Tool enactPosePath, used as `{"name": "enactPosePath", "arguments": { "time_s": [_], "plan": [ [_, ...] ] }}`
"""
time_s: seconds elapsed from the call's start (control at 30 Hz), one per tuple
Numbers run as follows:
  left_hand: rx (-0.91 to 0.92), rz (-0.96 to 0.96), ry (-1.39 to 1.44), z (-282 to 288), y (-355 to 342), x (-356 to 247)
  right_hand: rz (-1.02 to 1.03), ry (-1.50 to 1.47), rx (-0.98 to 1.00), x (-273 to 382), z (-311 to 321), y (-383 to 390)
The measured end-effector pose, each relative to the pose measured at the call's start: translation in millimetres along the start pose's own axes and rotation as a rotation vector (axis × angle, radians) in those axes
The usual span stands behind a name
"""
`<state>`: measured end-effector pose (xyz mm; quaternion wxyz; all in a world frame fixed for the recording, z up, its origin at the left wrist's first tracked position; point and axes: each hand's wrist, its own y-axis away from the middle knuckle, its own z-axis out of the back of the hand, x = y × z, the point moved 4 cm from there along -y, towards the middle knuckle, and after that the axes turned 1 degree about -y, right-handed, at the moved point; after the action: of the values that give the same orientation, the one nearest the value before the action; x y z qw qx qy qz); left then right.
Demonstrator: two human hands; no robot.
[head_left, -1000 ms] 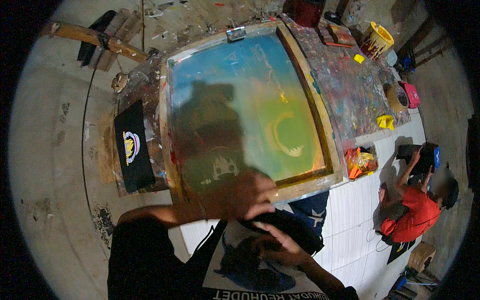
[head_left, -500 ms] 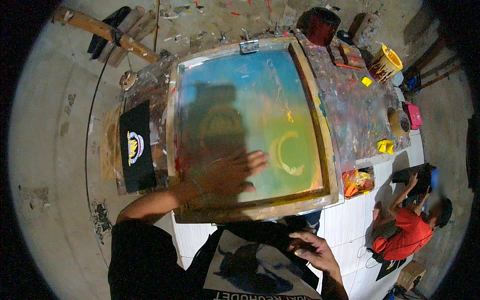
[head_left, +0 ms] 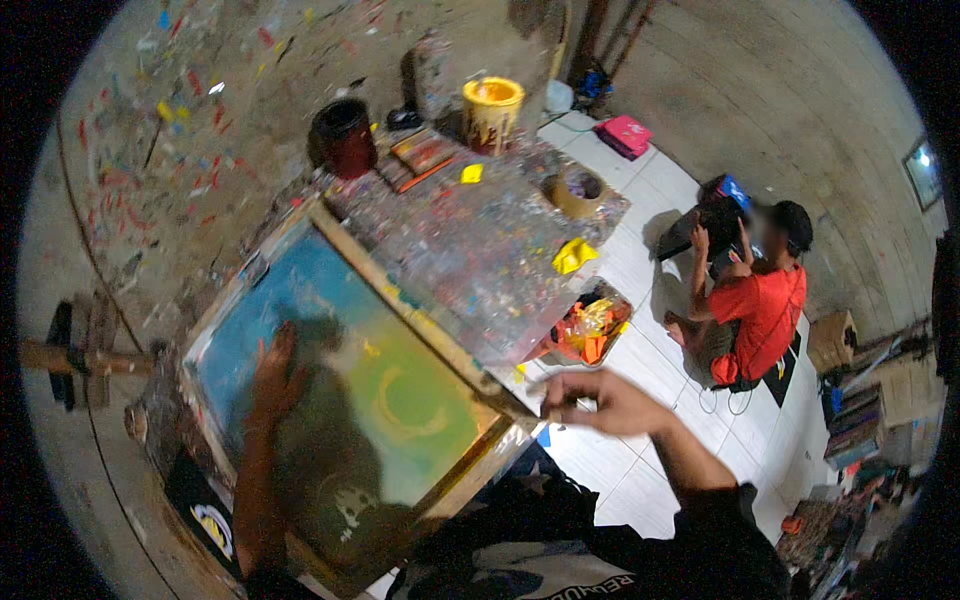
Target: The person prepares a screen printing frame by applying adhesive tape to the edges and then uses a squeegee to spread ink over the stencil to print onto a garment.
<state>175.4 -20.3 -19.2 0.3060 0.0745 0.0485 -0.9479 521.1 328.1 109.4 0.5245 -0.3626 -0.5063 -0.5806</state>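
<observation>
A wooden-framed screen [head_left: 420,335] with blue-to-green mesh and pale designs lies on the paint-stained table. My left hand [head_left: 278,370] rests on or just over the mesh’s left part, fingers stretched out, in shadow. My right hand [head_left: 598,405] is beside the frame’s near right corner with curled fingers; whether they grip anything is unclear. A black cloth [head_left: 195,500] with a printed emblem shows at the lower left, partly hidden.
The table [head_left: 470,260] holds a yellow paint bucket [head_left: 493,117], a dark red bucket [head_left: 343,150] and a tape roll [head_left: 578,193]. Beside it is a bin of orange scraps [head_left: 590,330]. A person in red [head_left: 760,320] sits on white tiles [head_left: 645,480] at the right, with a black item.
My view has swung to the right. My left hand has moved farther up the mesh, and my right hand has risen from by my body to the frame’s corner.
</observation>
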Motion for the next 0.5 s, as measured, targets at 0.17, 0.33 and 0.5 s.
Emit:
{"name": "enactPosePath", "arguments": {
  "time_s": [0.17,0.33,0.5],
  "plan": [
    [-0.226,-0.126,-0.013,2,-39,18,0.245,0.778,-0.707,-37,164,-77],
    [-0.294,-0.116,0.176,45,-41,-78,-0.366,1.124,-0.848,-94,265,-194],
    [-0.189,-0.207,0.182,95,-28,-170,-0.547,0.871,-0.78,-112,274,-251]
  ]
}}
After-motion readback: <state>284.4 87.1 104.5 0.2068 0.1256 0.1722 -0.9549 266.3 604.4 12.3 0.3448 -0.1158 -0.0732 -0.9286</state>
